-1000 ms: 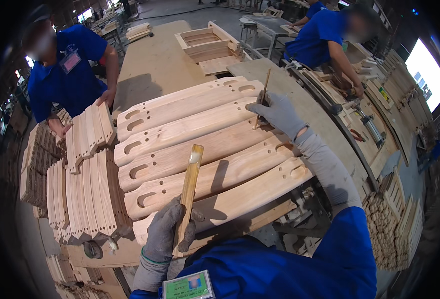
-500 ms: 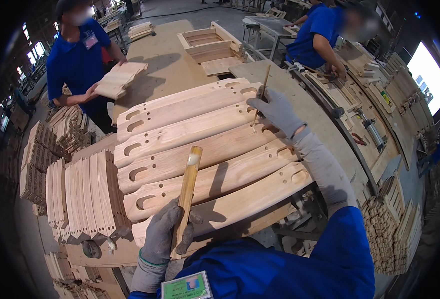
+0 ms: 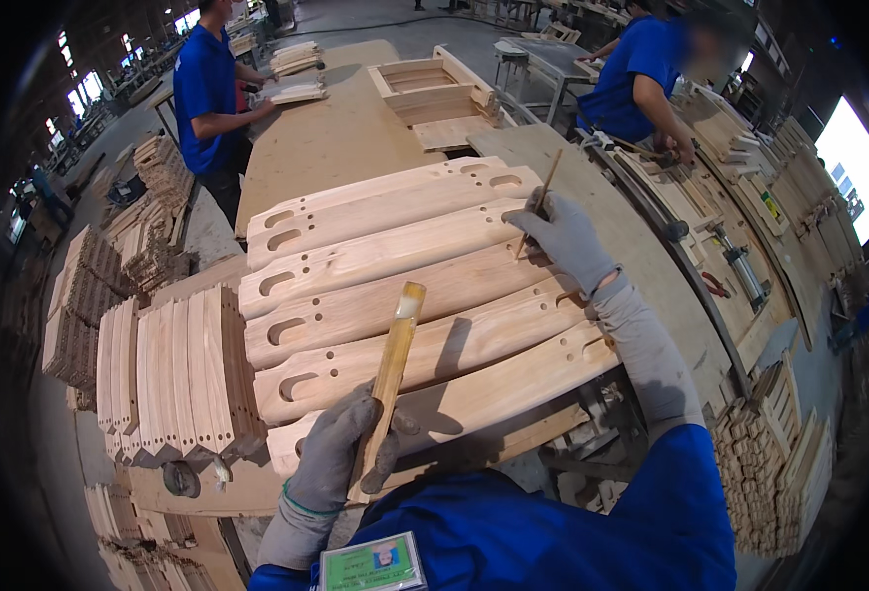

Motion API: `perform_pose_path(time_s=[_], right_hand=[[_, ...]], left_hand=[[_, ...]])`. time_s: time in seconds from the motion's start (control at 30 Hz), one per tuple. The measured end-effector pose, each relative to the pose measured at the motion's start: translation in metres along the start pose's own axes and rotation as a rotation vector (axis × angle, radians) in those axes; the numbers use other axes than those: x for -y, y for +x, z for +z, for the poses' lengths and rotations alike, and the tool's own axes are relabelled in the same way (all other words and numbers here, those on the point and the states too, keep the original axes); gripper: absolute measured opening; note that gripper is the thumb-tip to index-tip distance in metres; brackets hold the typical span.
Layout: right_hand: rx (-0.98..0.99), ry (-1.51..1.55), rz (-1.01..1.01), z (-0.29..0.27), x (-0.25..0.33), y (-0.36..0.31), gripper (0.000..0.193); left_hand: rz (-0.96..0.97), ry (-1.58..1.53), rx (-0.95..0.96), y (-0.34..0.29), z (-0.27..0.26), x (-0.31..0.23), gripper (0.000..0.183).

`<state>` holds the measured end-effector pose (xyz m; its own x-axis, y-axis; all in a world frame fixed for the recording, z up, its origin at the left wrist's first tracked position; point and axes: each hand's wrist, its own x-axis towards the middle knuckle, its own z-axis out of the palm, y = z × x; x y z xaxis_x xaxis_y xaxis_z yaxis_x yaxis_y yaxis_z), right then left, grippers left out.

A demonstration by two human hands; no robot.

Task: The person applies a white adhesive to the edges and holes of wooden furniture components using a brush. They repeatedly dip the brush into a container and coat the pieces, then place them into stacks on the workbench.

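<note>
My gloved left hand (image 3: 341, 443) is closed round the lower end of a yellowish bamboo piece (image 3: 395, 360), which has a whitish patch near its top. It is held up over the nearest slats. In my gloved right hand (image 3: 568, 241) is a thin stick (image 3: 551, 179), pinched between the fingers. The stick's lower tip comes down by the right end of a middle slat, near its holes. Several pale wooden slats (image 3: 385, 300) with round holes and oblong slots at their ends lie side by side beneath both hands.
A bundle of upright slats (image 3: 183, 364) stands at the left. Stacked wood (image 3: 765, 483) is at the lower right. A wooden frame (image 3: 434, 94) rests beyond the slats. One co-worker (image 3: 208, 89) is at the far left table, another (image 3: 632, 84) at the right bench with clamps.
The co-worker at the left has turned to the table, and the boards that person carried are now at its surface. My hands keep their grips; the right has shifted only slightly along the slats.
</note>
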<state>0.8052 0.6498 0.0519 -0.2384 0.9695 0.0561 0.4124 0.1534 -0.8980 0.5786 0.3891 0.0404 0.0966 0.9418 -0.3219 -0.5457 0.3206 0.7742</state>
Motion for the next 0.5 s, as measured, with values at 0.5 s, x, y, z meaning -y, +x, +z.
perform_pose_path(time_s=[0.5], right_hand=[[-0.101, 0.637, -0.237, 0.009, 0.062, -0.105, 0.013]], left_hand=[[-0.044, -0.157, 0.111, -0.027, 0.012, -0.001, 0.035]])
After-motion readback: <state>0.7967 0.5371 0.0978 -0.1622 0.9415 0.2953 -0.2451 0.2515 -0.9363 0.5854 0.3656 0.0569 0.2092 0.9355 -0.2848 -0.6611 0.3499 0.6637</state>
